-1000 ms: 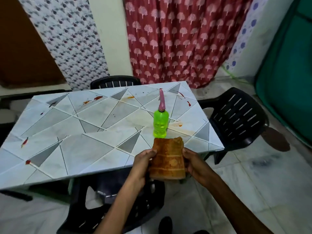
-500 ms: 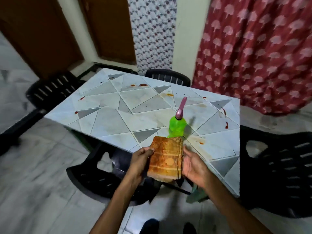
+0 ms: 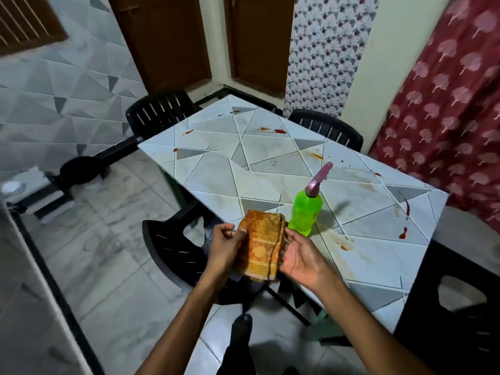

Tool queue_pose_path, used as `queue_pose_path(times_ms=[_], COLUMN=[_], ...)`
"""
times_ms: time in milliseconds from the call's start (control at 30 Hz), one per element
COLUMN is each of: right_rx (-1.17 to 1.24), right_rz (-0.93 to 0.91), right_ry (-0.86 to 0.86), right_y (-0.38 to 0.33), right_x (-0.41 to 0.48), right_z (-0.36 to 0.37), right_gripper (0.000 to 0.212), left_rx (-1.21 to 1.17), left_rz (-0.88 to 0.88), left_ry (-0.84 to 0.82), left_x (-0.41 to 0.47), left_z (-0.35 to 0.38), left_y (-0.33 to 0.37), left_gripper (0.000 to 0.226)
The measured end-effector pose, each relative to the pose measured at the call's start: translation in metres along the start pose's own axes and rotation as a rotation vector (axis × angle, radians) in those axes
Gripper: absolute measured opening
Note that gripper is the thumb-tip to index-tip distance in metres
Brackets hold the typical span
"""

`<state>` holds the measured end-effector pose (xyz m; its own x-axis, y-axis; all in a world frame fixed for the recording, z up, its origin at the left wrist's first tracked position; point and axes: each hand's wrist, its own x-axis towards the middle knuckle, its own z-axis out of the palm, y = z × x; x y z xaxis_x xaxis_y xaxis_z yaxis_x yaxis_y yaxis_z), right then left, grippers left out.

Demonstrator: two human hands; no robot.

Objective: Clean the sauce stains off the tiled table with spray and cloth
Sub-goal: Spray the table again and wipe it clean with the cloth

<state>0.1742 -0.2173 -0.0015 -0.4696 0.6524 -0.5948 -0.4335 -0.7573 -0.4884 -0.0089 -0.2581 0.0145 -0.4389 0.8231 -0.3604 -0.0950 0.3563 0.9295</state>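
Gripping folded woven cloth (image 3: 261, 246), left hand (image 3: 226, 249), right hand (image 3: 301, 259)

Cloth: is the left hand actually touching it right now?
Touching. The head view shows the left hand holding the cloth by its left edge, with the thumb lying on the front of the fabric and no gap between them.

The room is dim, lit softly from overhead. The pale surface (image 3: 270, 169) is the brightest area, with a dull sheen. The spray bottle (image 3: 307, 212) throws a faint, blurred shadow to its right. Wide-angle distortion bends the door frames (image 3: 216, 41) and the floor (image 3: 108, 239). The curtain (image 3: 446, 104) at far right is smeared; the centre is sharper.
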Motion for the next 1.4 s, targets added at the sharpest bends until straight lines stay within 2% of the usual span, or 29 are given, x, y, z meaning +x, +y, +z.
queue_pose_path(times_ms=[100,300,467,633,800,933,1033,1133,1267,1333,1400], right_rx=[-0.008,-0.142,-0.245,-0.402,-0.413,-0.444,-0.43,-0.414,-0.401,-0.464,-0.592], right_rz=[0.008,-0.016,-0.024,0.005,0.029,-0.001,-0.013,-0.038,-0.049,-0.06,-0.089], right_ry=[0.018,0.126,0.187,0.267,0.339,0.303,0.302,0.315,0.313,0.365,0.495], right_y=[-0.005,-0.024,-0.038,-0.046,-0.061,-0.075,-0.08,-0.081,-0.079,-0.073,-0.067], right_x=[0.018,0.058,0.106,0.169,0.243,0.295,0.326,0.345,0.359,0.368,0.374], right_z=[0.004,0.019,0.034,0.053,0.078,0.105,0.12,0.131,0.14,0.136,0.128], right_gripper=[0.027,0.033,0.029,0.029,0.029,0.018,0.025,0.022,0.04,0.049,0.058], left_rx=[-0.006,-0.023,0.044,0.134,0.264,0.316,0.304,0.267,0.266,0.322,0.436], left_rz=[-0.002,-0.037,-0.043,-0.018,-0.022,0.011,-0.008,-0.043,-0.077,-0.09,-0.074], left_ry=[0.001,-0.036,-0.079,-0.114,-0.133,-0.121,-0.1,-0.115,-0.16,-0.185,-0.188], left_x=[0.012,0.063,0.117,0.197,0.292,0.363,0.408,0.442,0.472,0.477,0.474], left_z=[0.0,-0.005,-0.011,-0.02,-0.028,-0.034,-0.038,-0.04,-0.045,-0.045,-0.043], left_y=[0.001,0.006,0.007,0.016,0.02,0.035,0.04,0.041,0.04,0.037,0.035], left_gripper=[0.03,0.021,0.029,0.027,0.023,0.018,0.019,0.024,0.017,0.019,0.029])
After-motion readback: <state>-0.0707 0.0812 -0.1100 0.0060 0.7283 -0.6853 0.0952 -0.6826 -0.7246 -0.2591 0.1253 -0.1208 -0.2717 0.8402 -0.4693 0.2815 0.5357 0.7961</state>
